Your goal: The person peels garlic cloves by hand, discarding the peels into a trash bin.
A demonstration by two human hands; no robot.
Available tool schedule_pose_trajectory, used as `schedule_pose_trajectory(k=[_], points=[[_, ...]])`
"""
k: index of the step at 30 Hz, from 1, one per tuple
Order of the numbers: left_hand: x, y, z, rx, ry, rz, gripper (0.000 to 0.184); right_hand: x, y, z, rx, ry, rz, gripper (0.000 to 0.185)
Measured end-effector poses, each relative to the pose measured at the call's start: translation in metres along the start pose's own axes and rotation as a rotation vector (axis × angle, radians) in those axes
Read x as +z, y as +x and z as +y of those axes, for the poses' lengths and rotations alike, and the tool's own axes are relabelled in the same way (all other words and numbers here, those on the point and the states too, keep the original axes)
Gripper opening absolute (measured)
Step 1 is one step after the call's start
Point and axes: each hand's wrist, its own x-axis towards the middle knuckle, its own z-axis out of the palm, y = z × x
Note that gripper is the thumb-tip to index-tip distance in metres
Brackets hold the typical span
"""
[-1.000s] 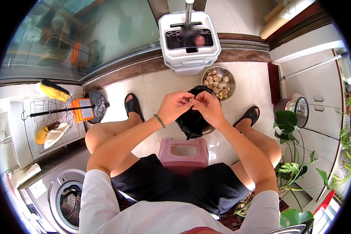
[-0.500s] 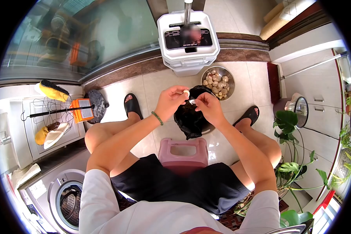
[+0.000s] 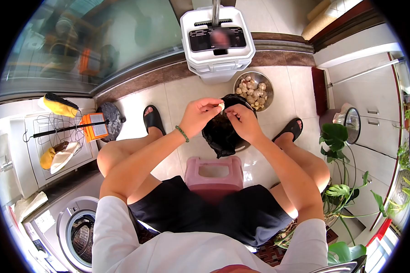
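Note:
My left hand, a green beaded bracelet at its wrist, pinches a pale garlic clove between thumb and fingertips. Just right of it, my right hand has its fingers pinched together; anything in them is too small to make out. Both hands are over a bin lined with a black plastic bag. Beyond my right hand, a metal bowl on the floor holds several garlic bulbs.
A pink plastic stool stands between my knees. A white mop bucket is beyond the bin. A washing machine is at lower left, with a leafy plant on the right.
The white scrap at my right fingertips no longer shows, and those fingers have closed up. The clove stays in my left hand. The view has shifted slightly.

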Motion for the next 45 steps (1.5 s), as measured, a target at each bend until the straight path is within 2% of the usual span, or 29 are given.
schedule_pose_trajectory(k=[2,5,8,17,21,25,31,33,36,45], points=[[0.002,0.001,-0.001,0.010,0.026,0.003,0.023,0.001,0.002,-0.012,-0.021,0.176,0.142,0.013],[0.003,-0.001,-0.002,0.013,0.077,0.002,0.021,-0.006,0.003,-0.025,-0.063,0.317,0.141,0.015],[0.003,-0.003,0.000,-0.002,0.143,-0.030,0.019,-0.008,0.003,-0.029,-0.128,0.311,0.153,0.013],[0.008,-0.003,0.003,-0.009,0.223,-0.017,0.013,-0.009,-0.001,-0.024,-0.050,0.342,0.115,0.007],[0.010,-0.003,0.003,0.010,0.225,-0.050,0.014,-0.011,-0.002,-0.029,-0.064,0.387,0.101,0.007],[0.009,-0.003,-0.004,0.005,0.253,-0.059,0.015,-0.014,-0.003,-0.024,-0.092,0.298,0.076,0.007],[0.013,-0.002,-0.001,0.020,0.196,-0.059,0.014,-0.014,-0.005,-0.031,-0.117,0.263,0.115,0.006],[0.015,-0.003,0.005,-0.077,0.102,-0.117,0.015,-0.014,-0.005,-0.033,-0.117,0.274,0.129,0.007],[0.017,-0.002,0.001,-0.081,0.034,-0.106,0.014,-0.016,-0.004,-0.035,-0.094,0.271,0.136,0.007],[0.021,-0.003,0.006,-0.151,-0.018,-0.052,0.014,-0.002,-0.004,-0.019,0.015,0.484,0.184,0.005]])
